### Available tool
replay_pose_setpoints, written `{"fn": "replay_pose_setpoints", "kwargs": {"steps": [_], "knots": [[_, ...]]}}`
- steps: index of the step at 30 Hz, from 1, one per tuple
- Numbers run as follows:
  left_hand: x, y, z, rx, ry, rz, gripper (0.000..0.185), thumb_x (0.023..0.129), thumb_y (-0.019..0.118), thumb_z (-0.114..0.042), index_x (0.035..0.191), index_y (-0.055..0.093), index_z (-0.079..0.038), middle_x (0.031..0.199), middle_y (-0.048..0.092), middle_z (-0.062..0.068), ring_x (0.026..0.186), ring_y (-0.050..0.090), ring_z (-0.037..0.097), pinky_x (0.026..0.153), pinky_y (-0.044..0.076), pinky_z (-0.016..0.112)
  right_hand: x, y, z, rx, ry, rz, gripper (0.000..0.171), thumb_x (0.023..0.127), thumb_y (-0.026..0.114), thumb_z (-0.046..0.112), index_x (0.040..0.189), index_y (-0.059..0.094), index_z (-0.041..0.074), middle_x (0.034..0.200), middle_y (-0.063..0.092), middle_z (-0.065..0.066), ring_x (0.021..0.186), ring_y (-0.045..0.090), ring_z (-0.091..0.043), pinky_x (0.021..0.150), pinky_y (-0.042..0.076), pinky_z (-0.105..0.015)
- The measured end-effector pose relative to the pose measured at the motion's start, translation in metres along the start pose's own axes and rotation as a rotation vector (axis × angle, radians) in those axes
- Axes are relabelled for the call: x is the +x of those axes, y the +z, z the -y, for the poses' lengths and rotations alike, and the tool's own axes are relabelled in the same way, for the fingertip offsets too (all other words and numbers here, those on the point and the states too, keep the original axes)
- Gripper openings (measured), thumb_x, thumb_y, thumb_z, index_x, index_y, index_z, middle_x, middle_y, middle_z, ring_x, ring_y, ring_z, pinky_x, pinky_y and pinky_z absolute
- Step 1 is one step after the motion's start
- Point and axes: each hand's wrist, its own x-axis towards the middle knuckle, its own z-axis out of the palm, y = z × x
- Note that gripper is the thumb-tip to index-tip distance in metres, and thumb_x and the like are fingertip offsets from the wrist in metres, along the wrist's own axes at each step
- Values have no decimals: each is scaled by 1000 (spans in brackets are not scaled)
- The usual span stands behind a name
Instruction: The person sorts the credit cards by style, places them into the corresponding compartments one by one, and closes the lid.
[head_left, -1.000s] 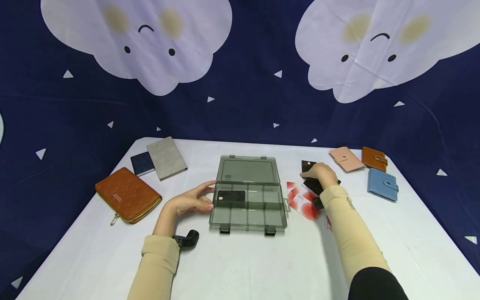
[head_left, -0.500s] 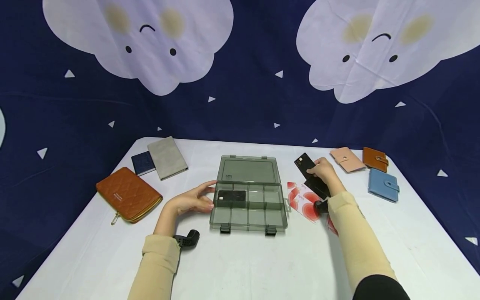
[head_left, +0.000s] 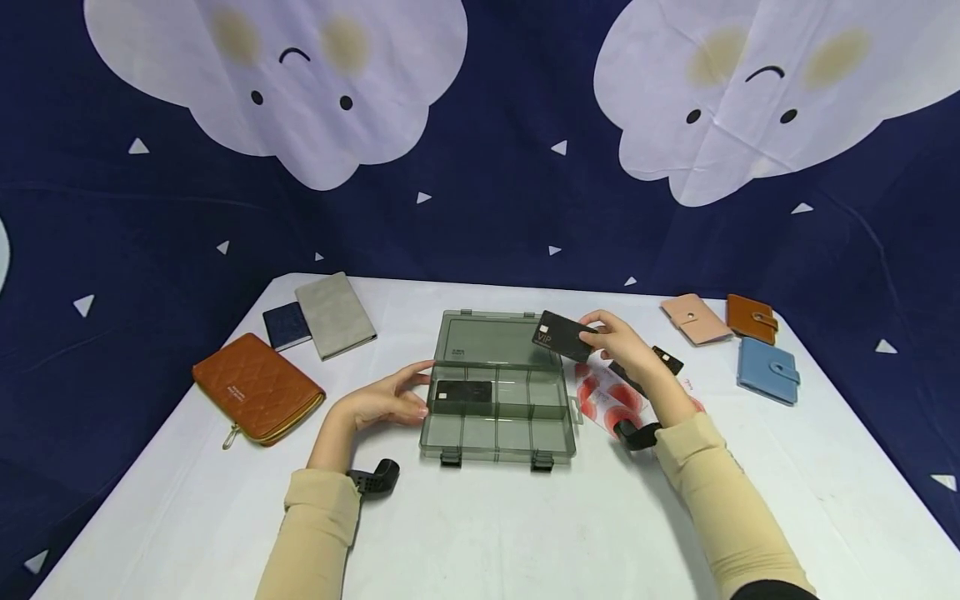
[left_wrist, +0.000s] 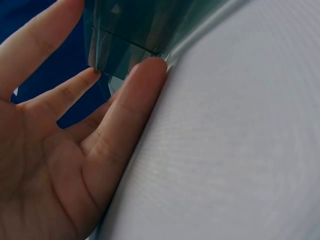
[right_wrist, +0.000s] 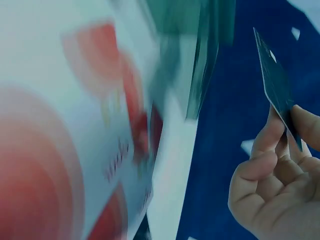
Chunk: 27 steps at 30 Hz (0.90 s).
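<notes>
My right hand pinches a black VIP card by one end, thumb on one face and fingers on the other. The card is raised and tilted, overlapping the lid's right edge in the head view; its thin edge shows in the right wrist view, where the card stands out from my fingertips. My left hand touches the left side of a see-through grey-green divided box, its fingers spread and nearly straight. The box's lid lies open toward the back. Another black card lies in an upper-left compartment.
Right of the box, red-and-white patterned cards and more black cards lie partly under my right arm. Pink, brown and blue wallets lie far right. A brown zip wallet, grey notebook and navy booklet lie left.
My right hand has lifted a black card from the pile and carried it left toward the box's lid, turning it on the way. My left hand has stayed at the box's side.
</notes>
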Motion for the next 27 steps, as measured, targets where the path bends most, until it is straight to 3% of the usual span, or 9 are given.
{"fn": "replay_pose_setpoints", "kwargs": {"steps": [7, 14, 18, 22, 27], "knots": [[1, -1, 1, -5, 2, 3, 90, 80, 65, 3, 149, 8, -11, 146, 11, 24, 87, 58, 13, 81, 50, 32, -13, 24, 6, -48, -68, 39, 26, 93, 54, 12, 114, 52, -3, 96, 51, -12, 79, 47, -23, 69, 40, -39], [0, 0, 0, 3, 1, 1, 91, 80, 66, 1, 149, 8, -10, 146, 12, 24, 87, 58, 13, 81, 50, 31, -19, 41, 2, -221, -129, 44, 19, 91, 57, 14, 108, 62, 5, 81, 56, -8, 72, 43, -21, 62, 40, -34], [-1, 1, -1, 4, 1, -1, 91, 80, 66, 1, 149, 8, -10, 146, 12, 24, 87, 57, 12, 81, 50, 32, -20, 50, 2, -268, -171, 34, 18, 89, 60, 12, 106, 63, 7, 87, 60, -8, 77, 49, -20, 66, 41, -32], [-1, 1, -1, 5, 0, -1, 91, 80, 66, 1, 149, 8, -10, 146, 12, 24, 87, 57, 12, 81, 50, 31, -21, 58, 1, -413, -249, 17, 15, 84, 65, 9, 99, 64, 9, 86, 64, -6, 73, 54, -17, 64, 42, -31], [0, 1, -1, 4, -2, -1, 91, 80, 66, 1, 149, 8, -10, 146, 12, 24, 87, 57, 12, 81, 50, 31, -22, 63, 0, -601, -358, 8, 10, 78, 72, 7, 86, 66, 10, 75, 61, 1, 66, 50, -14, 62, 41, -31]]}}
